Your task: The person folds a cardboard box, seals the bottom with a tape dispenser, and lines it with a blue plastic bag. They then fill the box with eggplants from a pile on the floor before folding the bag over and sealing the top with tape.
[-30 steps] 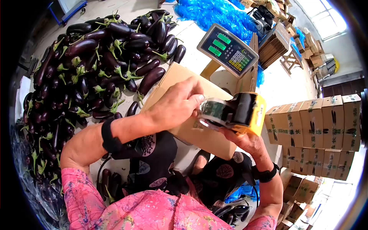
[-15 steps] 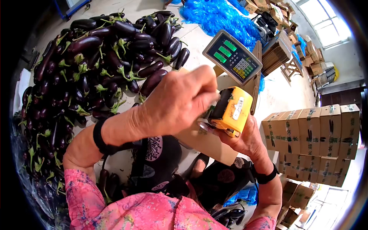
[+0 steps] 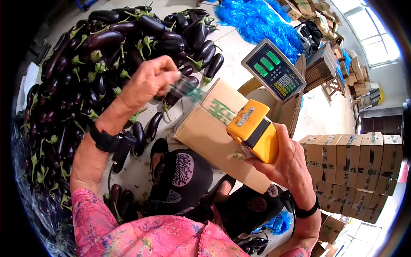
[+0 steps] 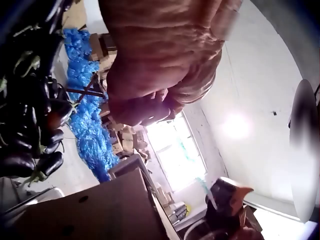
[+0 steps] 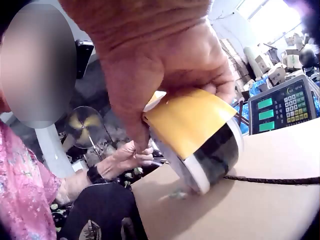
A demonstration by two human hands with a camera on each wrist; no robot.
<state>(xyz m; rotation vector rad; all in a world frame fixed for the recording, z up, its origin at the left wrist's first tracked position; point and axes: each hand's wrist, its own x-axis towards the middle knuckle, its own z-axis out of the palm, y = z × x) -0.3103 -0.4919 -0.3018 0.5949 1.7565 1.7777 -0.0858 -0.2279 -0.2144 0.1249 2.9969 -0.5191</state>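
My left hand (image 3: 150,81) pinches the free end of a clear tape strip with green print (image 3: 188,89), past the far left end of a closed cardboard box (image 3: 205,139). From there the strip stretches over the box top to a yellow tape dispenser (image 3: 252,128). My right hand (image 3: 293,169) grips that dispenser, thumb on the near side, low over the box. The right wrist view shows the dispenser (image 5: 192,122) with its roll close to the seam between the flaps. In the left wrist view my left hand (image 4: 165,60) is raised above the box (image 4: 100,205).
A large heap of eggplants (image 3: 107,40) covers the floor at left. A scale display (image 3: 274,70) stands just behind the box. Stacked printed cartons (image 3: 342,162) are at right, with blue plastic film (image 3: 257,30) and flattened cardboard (image 3: 323,64) farther back.
My left hand has moved from the dispenser out to the left, drawing a length of tape. My right hand has turned the dispenser and lowered it toward the box top.
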